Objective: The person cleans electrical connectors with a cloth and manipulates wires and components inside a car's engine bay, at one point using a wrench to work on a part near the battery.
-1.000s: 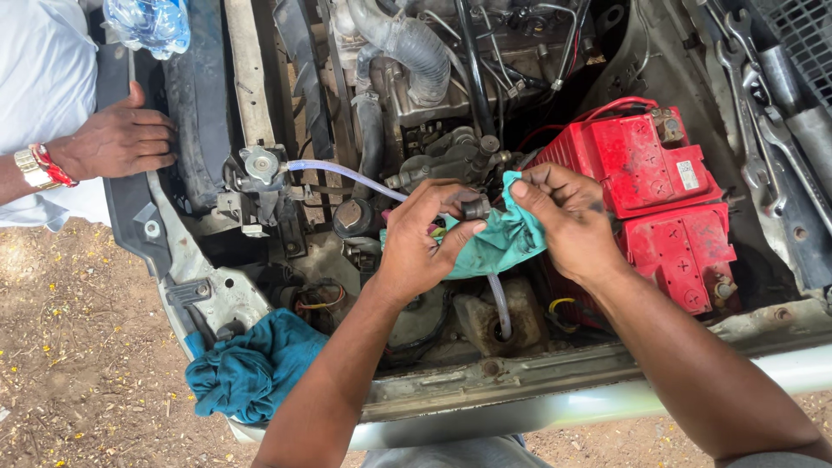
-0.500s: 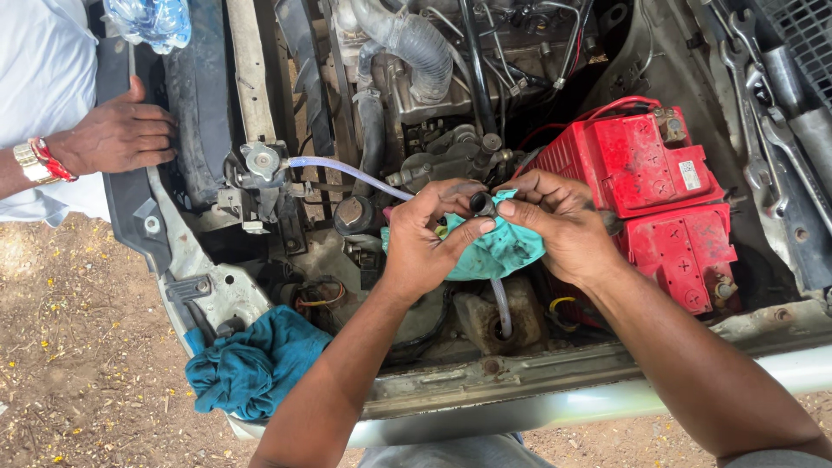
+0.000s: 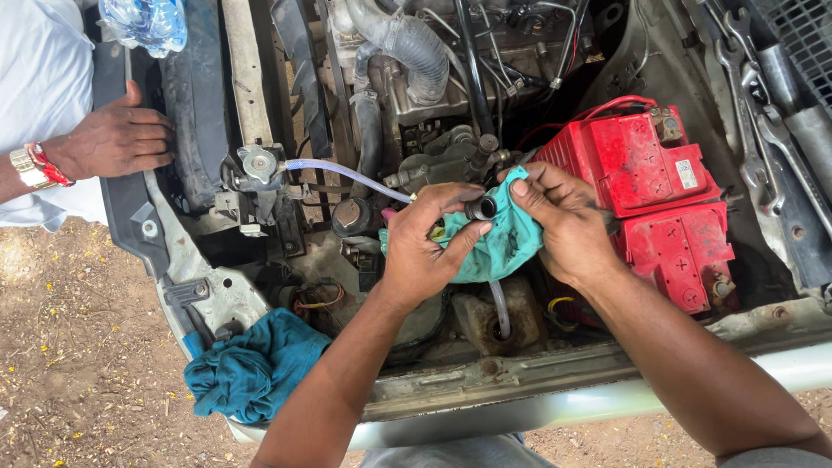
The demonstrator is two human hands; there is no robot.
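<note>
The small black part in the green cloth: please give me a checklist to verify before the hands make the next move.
1. Grip on the small black part: left hand pinches it with fingers; ok.
2. Green cloth supported: right hand presses it around the part; ok.
3. Clear hose free of the hands: it runs from the radiator cap under the left hand; cannot tell.
4. Red battery terminals untouched: right hand is beside it, not on a terminal; ok.
5. Other person's hand away from the work: rests on the car's front edge; ok.
6. Part clean: mostly wrapped; cannot tell.
</note>
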